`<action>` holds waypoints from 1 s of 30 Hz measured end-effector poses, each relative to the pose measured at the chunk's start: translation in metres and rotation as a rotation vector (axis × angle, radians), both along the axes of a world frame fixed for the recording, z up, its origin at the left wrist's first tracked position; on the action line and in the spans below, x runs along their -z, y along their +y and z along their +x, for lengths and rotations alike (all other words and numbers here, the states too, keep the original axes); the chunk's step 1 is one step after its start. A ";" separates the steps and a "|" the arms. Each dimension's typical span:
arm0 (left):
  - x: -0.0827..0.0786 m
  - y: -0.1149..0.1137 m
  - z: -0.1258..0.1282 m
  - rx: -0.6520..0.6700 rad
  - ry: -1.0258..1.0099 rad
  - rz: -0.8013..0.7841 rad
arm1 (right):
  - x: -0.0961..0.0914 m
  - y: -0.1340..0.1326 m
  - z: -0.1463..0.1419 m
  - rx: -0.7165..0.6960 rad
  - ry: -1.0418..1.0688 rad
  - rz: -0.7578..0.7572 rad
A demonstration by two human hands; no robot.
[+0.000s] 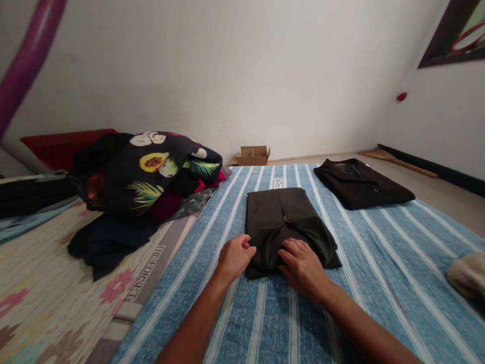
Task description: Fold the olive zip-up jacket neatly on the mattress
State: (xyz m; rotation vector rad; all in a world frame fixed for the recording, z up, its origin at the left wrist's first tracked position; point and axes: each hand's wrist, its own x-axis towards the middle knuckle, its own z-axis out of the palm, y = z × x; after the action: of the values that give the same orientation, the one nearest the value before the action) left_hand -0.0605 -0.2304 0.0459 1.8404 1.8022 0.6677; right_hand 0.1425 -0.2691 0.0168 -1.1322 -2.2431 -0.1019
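A dark olive folded garment [280, 217] with a zip lies on the blue striped sheet [379, 253] in front of me. My left hand [235, 257] is closed on the garment's near left edge, fingers curled round the fabric. Flat on the garment's near fold rests my right hand [303, 265], its fingers stretched out and pressing down.
A second folded dark garment [361, 182] lies farther right on the sheet. A heap of clothes with a fruit-print fabric [151, 172] sits at the left on a floral cover [45, 283]. A small cardboard box [253, 155] stands by the wall. Something pale and fuzzy [468, 275] is at the right edge.
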 end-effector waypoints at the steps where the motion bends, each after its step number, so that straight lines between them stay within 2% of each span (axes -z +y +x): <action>1: -0.001 0.004 -0.001 0.025 0.000 -0.036 | 0.005 0.001 -0.002 -0.005 0.010 0.003; 5: -0.004 0.010 -0.001 0.146 -0.044 -0.089 | 0.021 0.000 -0.005 -0.004 0.075 0.072; 8: -0.006 0.009 0.002 0.115 -0.222 -0.077 | 0.025 0.000 -0.003 -0.025 0.102 0.113; 12: -0.008 0.005 0.007 0.074 -0.529 -0.147 | 0.025 0.002 -0.003 -0.040 0.130 0.126; 15: -0.007 0.004 0.008 0.041 -0.632 -0.176 | 0.025 0.003 -0.005 -0.051 0.129 0.132; 22: -0.001 0.003 0.010 0.008 -0.744 -0.209 | 0.025 0.005 -0.010 -0.057 0.078 0.087; 30: 0.002 0.003 0.014 -0.012 -0.736 -0.181 | 0.027 0.005 -0.017 -0.041 0.124 0.121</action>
State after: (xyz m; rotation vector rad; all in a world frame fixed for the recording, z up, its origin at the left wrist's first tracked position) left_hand -0.0463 -0.2270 0.0444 1.2299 1.3239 0.9874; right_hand 0.1253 -0.2640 -0.0098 -1.0004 -2.1197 -0.1454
